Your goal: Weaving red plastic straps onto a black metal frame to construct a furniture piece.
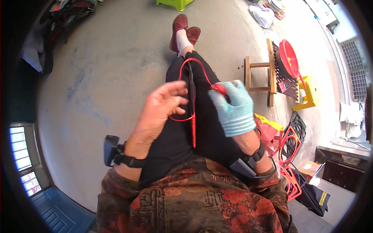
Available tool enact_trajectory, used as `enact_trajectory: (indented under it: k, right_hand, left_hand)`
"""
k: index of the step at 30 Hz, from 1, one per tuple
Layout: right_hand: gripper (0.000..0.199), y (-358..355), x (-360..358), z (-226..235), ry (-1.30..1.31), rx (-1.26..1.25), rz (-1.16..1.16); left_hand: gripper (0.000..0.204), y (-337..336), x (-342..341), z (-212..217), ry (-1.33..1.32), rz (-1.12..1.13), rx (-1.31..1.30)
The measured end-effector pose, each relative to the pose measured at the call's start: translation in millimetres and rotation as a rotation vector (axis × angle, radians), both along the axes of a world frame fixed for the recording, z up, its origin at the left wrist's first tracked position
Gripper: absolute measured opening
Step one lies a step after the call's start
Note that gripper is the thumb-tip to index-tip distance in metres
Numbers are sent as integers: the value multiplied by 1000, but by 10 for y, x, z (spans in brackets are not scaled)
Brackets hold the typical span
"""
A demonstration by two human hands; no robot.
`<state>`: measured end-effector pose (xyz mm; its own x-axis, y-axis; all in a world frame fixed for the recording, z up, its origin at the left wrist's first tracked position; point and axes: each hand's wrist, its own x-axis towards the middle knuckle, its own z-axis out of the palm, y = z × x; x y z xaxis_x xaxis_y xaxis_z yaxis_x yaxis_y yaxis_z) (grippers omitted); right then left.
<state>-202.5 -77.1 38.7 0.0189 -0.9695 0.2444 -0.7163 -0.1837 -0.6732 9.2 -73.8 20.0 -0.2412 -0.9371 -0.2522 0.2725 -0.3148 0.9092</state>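
Note:
I sit with black-trousered legs stretched out over a concrete floor. My right hand [233, 108], in a pale blue striped glove, is closed on a small red tool [218, 89] with a red cord [193, 62] running from it. The cord loops up over my knee, around a thin black strip [190, 79], and hangs down as a beaded red length [193, 130]. My bare left hand [162, 106] has its fingers spread, fingertips touching the cord and strip at my thigh. Both wrists carry black strapped devices.
A wooden stool [259, 77] lies on its side to my right, with a red round basket [289, 56] and a yellow plastic stool [309, 93] beyond. Red and black woven frames [291, 147] are stacked by my right hip. A green stool [175, 4] stands ahead.

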Motion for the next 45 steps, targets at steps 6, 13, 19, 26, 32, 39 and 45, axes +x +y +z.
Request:
enact_trajectory:
  k: [6,13,19,26,32,39,45]
  right_hand:
    - [41,-32,176,-235,-1024,735,67]
    - [73,-33,-66,-64,7,-134,67]
    - [39,-9,338,258,11,-283,733]
    - [14,606,-281,398,-744,483,934]
    - [13,858,-422,455,-981,706,859]
    - [9,868,-531,643,-1065,681,839]
    - [35,175,-326,293,-573,117,4]
  left_hand:
    - [25,31,-158,-326,-148,-51,127]
    - [30,121,296,374,201,134,186]
    - [28,537,674,1233,415,-79,-356]
    - [21,415,670,696,-514,188,-51]
    - [20,373,-60,120,-691,-41,-157]
    - [24,362,-302,-6,-695,-26,-25]
    - [16,260,93,280,-204,267,-168]
